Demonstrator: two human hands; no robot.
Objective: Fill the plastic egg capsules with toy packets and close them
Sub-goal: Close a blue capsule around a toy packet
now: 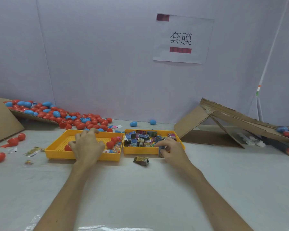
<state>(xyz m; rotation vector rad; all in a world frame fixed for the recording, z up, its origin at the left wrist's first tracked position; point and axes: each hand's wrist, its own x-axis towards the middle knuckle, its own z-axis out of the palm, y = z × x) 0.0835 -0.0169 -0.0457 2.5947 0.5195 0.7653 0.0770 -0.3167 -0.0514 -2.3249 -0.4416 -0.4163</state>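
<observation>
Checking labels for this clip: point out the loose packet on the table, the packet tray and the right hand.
loose packet (140, 160), head view, middle of its wrapper.
packet tray (140, 150), head view, front wall.
right hand (173, 150), head view, back of the hand.

A left hand (87, 145) spreads over the left tray (60, 155), thumb apparently against a red egg (67, 148). The right hand (171, 150) pinches a blue packet (161, 151) at the near rim of the right tray (140, 150), which is heaped with packets (140, 139). A stray packet (141, 160) lies on the table (140, 189) just before the trays. Red and blue eggs (83, 120) pile up behind, beneath a wall sign (182, 39).
</observation>
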